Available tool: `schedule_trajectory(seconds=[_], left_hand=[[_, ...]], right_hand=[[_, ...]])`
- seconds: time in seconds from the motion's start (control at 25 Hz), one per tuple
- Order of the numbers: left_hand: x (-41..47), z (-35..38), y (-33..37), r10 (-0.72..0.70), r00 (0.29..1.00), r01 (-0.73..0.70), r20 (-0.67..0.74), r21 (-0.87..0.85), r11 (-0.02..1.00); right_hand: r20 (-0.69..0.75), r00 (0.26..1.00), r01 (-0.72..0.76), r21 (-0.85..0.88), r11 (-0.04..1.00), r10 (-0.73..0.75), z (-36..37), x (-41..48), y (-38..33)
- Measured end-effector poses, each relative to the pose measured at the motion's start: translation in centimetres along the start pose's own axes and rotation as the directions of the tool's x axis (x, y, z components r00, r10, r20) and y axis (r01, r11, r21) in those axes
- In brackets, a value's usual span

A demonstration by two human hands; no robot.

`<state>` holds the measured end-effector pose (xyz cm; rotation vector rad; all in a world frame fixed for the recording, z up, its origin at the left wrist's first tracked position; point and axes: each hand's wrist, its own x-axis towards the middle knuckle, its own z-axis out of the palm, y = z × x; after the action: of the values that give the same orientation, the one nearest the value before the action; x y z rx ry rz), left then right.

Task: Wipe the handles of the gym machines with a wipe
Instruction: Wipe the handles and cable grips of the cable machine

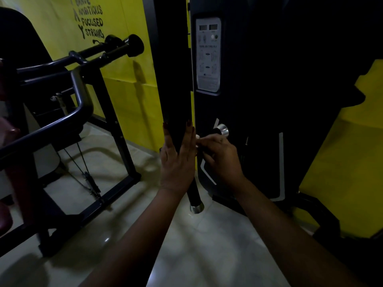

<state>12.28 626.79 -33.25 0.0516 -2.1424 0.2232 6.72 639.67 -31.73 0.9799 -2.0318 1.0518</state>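
Note:
A black machine arm [176,90] hangs down in the middle and ends in two black handles with chrome caps. The lower handle [193,195] points at the floor. The upper handle [220,130] sticks out to the right. My left hand [178,162] grips the arm just above the handles, fingers wrapped round it. My right hand [219,156] is closed round the upper handle below its chrome cap. A small bit of white wipe [197,138] shows between its fingers and the grip. Most of the wipe is hidden by that hand.
A dark weight-stack housing with a grey instruction plate [208,54] stands right behind the handles. On the left is another black machine frame [78,96] with padded roller bars and cables. Behind both is a yellow wall [128,83]. The floor has pale glossy tiles [186,245].

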Motion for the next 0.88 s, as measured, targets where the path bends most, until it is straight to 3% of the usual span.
schedule_trajectory(seconds=[0.16, 0.2, 0.28, 0.32, 0.36, 0.4, 0.44, 0.48, 0.52, 0.56, 0.6, 0.64, 0.68, 0.76, 0.84, 0.88], left_hand=[[0.1, -0.2, 0.4, -0.006, 1.0, 0.007, 0.01, -0.05, 0.999], [0.0, -0.2, 0.4, -0.009, 1.0, 0.01, 0.012, -0.055, 0.998], [-0.1, -0.1, 0.4, -0.013, 1.0, 0.014, 0.021, -0.057, 0.998], [-0.1, -0.1, 0.3, -0.016, 0.999, 0.018, 0.028, -0.062, 0.998], [0.0, -0.1, 0.3, -0.022, 0.999, 0.025, 0.033, -0.073, 0.997], [0.0, -0.1, 0.2, -0.026, 0.999, 0.029, 0.038, -0.084, 0.996], [0.0, -0.1, 0.2, -0.025, 0.999, 0.029, 0.043, -0.093, 0.995], [0.0, -0.2, 0.2, -0.023, 0.998, 0.028, 0.051, -0.1, 0.995], [-0.1, -0.1, 0.1, -0.019, 0.998, 0.025, 0.059, -0.101, 0.995], [-0.2, -0.1, 0.1, -0.016, 0.998, 0.022, 0.062, -0.094, 0.995], [-0.2, 0.0, 0.0, -0.014, 0.998, 0.019, 0.061, -0.084, 0.996], [-0.2, -0.1, 0.1, -0.011, 0.998, 0.015, 0.059, -0.075, 0.997], [-0.1, -0.1, 0.1, -0.004, 0.998, 0.008, 0.057, -0.071, 0.997], [0.0, -0.2, 0.2, 0.011, 0.998, -0.005, 0.067, -0.08, 0.997], [0.1, -0.4, 0.3, 0.006, 0.996, 0.003, 0.087, -0.095, 0.995], [0.1, -0.4, 0.3, -0.002, 0.995, 0.011, 0.097, -0.097, 0.995]], right_hand=[[-0.08, 0.995, 0.062, -0.061, 0.996, -0.067, 1.0, 0.4, 0.5], [-0.024, 0.996, 0.09, -0.032, 0.995, -0.091, 0.8, 2.0, 0.3], [0.268, 0.964, 0.029, -0.092, 0.995, -0.003, 0.6, 5.8, 0.1], [0.468, 0.874, -0.052, -0.179, 0.982, 0.131, 0.6, 7.7, 0.5], [0.641, 0.71, -0.174, -0.241, 0.955, 0.291, 0.8, 9.5, 1.1], [0.751, 0.537, -0.312, -0.247, 0.917, 0.385, 0.8, 10.8, 1.2], [0.816, 0.415, -0.428, -0.216, 0.878, 0.403, 1.4, 11.7, 1.6], [0.84, 0.37, -0.471, -0.198, 0.859, 0.397, 1.6, 12.1, 1.6], [0.842, 0.379, -0.467, -0.185, 0.864, 0.385, 1.7, 12.0, 1.5], [0.799, 0.47, -0.414, -0.177, 0.893, 0.376, 1.4, 11.4, 1.3], [0.704, 0.634, -0.301, -0.156, 0.941, 0.319, 1.4, 10.2, 1.4], [0.53, 0.818, -0.175, -0.138, 0.975, 0.222, 1.2, 8.0, 1.2], [0.306, 0.948, -0.056, -0.092, 0.994, 0.082, 1.1, 5.4, 1.2], [-0.011, 1.0, -0.011, -0.083, 0.996, 0.01, 1.3, 0.5, 1.0], [-0.098, 0.984, -0.157, -0.074, 0.985, 0.149, 2.6, -2.5, 0.8], [-0.146, 0.959, -0.241, 0.029, 0.97, 0.243, 3.3, -3.3, -0.1]])
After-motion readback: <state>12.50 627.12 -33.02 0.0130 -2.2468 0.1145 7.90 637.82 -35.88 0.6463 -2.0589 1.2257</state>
